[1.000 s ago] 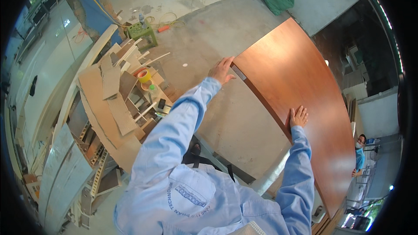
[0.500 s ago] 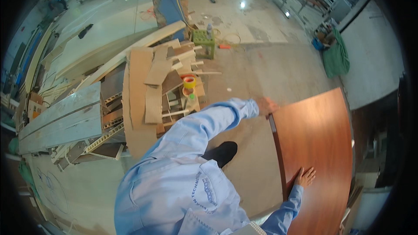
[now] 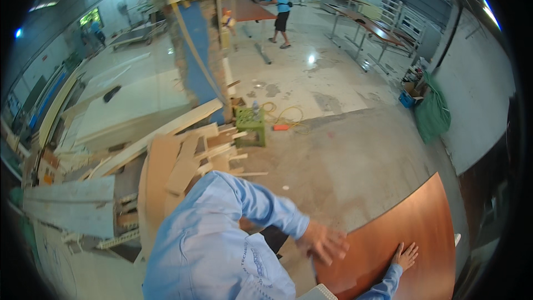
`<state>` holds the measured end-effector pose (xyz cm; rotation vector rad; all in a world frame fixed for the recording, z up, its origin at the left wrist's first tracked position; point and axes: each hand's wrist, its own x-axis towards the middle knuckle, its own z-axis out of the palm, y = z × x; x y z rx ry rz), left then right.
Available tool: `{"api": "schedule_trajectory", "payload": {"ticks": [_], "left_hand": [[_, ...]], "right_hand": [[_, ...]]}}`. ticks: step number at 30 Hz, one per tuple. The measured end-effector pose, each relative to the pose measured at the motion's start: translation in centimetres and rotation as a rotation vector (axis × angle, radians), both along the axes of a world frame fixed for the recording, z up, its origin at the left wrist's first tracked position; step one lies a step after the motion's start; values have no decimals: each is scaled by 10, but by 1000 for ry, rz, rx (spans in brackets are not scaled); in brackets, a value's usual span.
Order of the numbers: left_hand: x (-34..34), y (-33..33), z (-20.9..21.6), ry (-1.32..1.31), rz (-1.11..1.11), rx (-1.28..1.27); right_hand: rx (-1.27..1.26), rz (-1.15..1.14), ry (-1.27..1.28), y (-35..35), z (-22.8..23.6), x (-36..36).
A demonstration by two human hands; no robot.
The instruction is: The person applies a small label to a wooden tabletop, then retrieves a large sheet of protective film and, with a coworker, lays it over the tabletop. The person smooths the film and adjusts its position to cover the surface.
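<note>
A large reddish-brown wood-grain board lies at the lower right, its broad face up. My right hand rests flat on that face with its fingers stretched out. At the board's left edge is my left hand, slightly blurred, its fingers spread; whether it touches the board I cannot tell. Both forearms are in light-blue sleeves. The board's near end runs out of the picture at the bottom.
To the left lies a scrap pile with cardboard, wood strips and a grey panel. Farther off stand a green stool, a blue pillar and a green sack. Another person leans over a brown-topped table.
My view has tilted up, showing more of the room. My left hand has come off the board's far corner and moved nearer along its left edge. My right hand stays flat on the board.
</note>
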<state>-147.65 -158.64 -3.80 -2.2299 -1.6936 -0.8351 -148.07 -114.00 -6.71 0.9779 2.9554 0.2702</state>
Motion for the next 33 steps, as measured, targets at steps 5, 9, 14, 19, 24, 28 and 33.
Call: {"api": "schedule_trajectory", "payload": {"ticks": [5, 9, 14, 19, 24, 28, 33], "left_hand": [[-59, 32, -60, -230, -436, -8], [-86, 48, -44, -435, -584, -37], [-85, 52, -36, -314, -858, -123], [-119, 67, -44, -171, -962, -244], [-185, 92, -9, -123, -988, -362], [-249, 118, 1, -525, -943, -398], [-338, 166, -3, -641, -731, -567]], "right_hand": [[166, 8, 92, 18, 10, -53], [3, -201, 188, -15, 38, -36], [63, -403, 318, -57, 19, -18], [-21, -636, 335, -118, 26, -1], [39, -822, 334, -192, 25, 46], [49, -913, 335, -237, 25, 66], [73, -1173, 305, -221, 26, 33]]}}
